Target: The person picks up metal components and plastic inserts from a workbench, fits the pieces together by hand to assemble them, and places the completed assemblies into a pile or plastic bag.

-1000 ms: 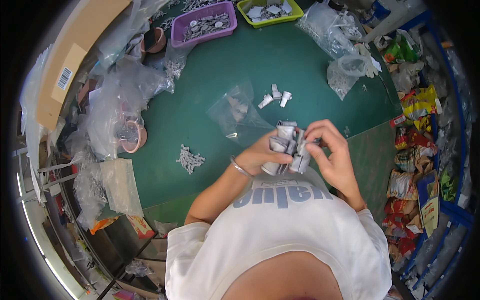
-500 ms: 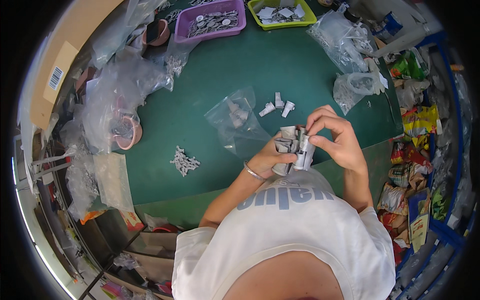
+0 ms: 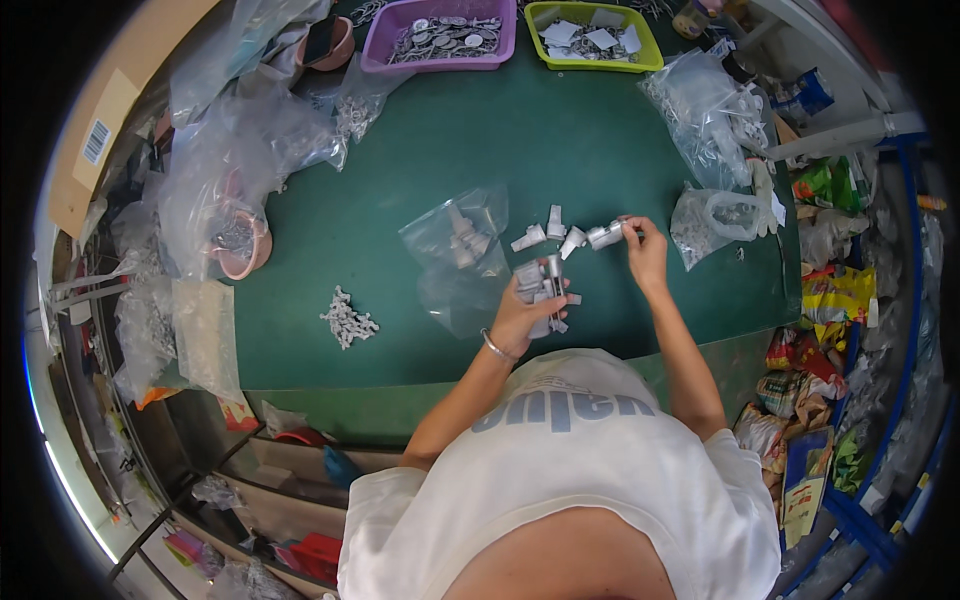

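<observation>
My left hand (image 3: 526, 312) is closed around a bunch of grey cylindrical metal fittings (image 3: 530, 278), held low over the near part of the table. To its right, my right hand (image 3: 646, 248) pinches one silver-grey cylindrical fitting (image 3: 606, 235) by its end, close to the tabletop. Several like grey fittings (image 3: 556, 221) lie in a loose group just left of that piece. A clear plastic bag (image 3: 440, 245) with a few more grey fittings (image 3: 466, 238) inside lies left of the group. Part of the bunch is hidden by my left fingers.
A heap of small grey parts (image 3: 348, 318) lies on the green table (image 3: 400, 150), left of my hands. A purple tray (image 3: 508, 30) and a yellow-green tray (image 3: 652, 55) stand at the far edge. Plastic bags (image 3: 225, 150) crowd the left; another bag of parts (image 3: 700, 235) sits right.
My right hand has left the bunch and moved away and rightward with one fitting, now beside the loose group. My left hand still holds the rest, slightly farther left.
</observation>
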Action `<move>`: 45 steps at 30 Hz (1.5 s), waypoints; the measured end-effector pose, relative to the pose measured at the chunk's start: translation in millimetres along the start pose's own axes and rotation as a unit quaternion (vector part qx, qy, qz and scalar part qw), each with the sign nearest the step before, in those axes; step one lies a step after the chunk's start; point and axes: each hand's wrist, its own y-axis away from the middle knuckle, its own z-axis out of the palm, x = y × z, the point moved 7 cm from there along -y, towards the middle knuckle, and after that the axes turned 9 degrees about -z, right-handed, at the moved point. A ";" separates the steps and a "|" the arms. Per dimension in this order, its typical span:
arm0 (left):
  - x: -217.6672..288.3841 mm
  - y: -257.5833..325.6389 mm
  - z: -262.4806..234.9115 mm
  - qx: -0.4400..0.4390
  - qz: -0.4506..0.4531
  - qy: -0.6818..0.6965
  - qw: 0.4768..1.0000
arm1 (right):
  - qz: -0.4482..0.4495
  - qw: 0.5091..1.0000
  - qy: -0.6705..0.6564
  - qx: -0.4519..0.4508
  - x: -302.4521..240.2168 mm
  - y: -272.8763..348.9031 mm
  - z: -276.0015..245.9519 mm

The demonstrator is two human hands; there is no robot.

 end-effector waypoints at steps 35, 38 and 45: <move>12.8 -35.0 12.9 0.038 -0.031 0.029 0.998 | 0.294 0.800 -0.520 -0.055 29.9 -212.0 40.5; -9.3 -37.6 8.0 0.044 -0.027 0.039 0.998 | 0.266 0.765 -0.581 0.082 51.1 -348.7 40.8; -52.1 -63.5 15.5 -0.015 0.004 0.121 0.993 | -0.040 0.988 -0.146 -0.037 53.3 -528.2 14.3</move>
